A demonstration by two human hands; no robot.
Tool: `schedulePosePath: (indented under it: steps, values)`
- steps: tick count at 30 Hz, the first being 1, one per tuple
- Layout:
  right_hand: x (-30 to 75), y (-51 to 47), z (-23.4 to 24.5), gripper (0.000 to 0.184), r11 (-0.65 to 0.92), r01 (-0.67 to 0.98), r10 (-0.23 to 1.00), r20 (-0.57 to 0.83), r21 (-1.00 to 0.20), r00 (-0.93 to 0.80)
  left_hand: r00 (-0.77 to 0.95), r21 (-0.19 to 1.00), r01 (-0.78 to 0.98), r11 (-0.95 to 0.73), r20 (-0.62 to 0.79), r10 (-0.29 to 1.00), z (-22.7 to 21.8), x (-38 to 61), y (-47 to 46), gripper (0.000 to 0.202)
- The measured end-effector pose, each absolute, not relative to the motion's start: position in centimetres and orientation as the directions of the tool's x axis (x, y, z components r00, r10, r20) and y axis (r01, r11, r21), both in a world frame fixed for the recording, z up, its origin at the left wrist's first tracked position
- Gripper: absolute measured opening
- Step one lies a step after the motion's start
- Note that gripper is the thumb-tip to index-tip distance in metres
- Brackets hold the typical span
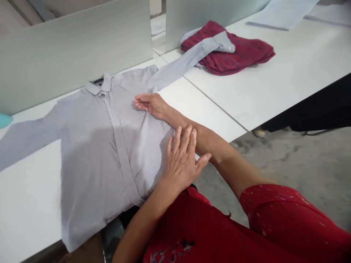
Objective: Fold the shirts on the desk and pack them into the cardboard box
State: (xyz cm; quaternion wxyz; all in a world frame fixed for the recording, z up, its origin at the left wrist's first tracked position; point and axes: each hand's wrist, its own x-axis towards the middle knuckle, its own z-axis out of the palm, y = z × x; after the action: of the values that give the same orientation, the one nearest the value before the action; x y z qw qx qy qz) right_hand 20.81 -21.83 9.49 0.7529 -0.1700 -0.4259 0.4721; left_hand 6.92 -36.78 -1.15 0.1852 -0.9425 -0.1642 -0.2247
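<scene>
A light grey button-up shirt (90,146) lies face up with its collar toward the partition. One sleeve stretches off to the left, the other reaches right onto a red checked garment (246,51). Over the chest of the shirt is my right hand (152,104), fingers extended and together, holding nothing; whether it touches the cloth I cannot tell. My left hand (182,157) has its fingers spread, palm down, with the fingertips at my right forearm. The shirt's hem hangs over the front table edge.
White tables (214,95) meet at a seam right of the shirt. A frosted partition (76,54) stands behind. Pale folded cloth or sheets (282,14) lie at the far right. A turquoise object (5,119) is at the left edge. A person's dark-clothed leg (315,106) shows at right.
</scene>
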Motion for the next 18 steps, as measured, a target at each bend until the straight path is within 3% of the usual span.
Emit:
schedulePosePath:
  steps: [7, 14, 18]
  values:
    - [21.0, -21.7, 9.5, 0.018, 0.489, -0.545, 0.864, 0.463, -0.681, 0.196, 0.896, -0.296, 0.295, -0.908, 0.417, 0.155, -1.8, 5.6, -37.7, 0.078]
    - [20.9, -21.6, 9.2, 0.019, 0.507, -0.553, 0.850, 0.491, -0.661, 0.193, 0.843, -0.303, 0.432, -0.850, 0.470, 0.261, 0.2, 7.4, -35.5, 0.077]
    - [20.9, -21.7, 9.2, 0.017, 0.513, -0.556, 0.845, 0.497, -0.654, 0.196, 0.856, -0.310, 0.399, -0.863, 0.462, 0.230, 0.0, 7.6, -36.2, 0.078]
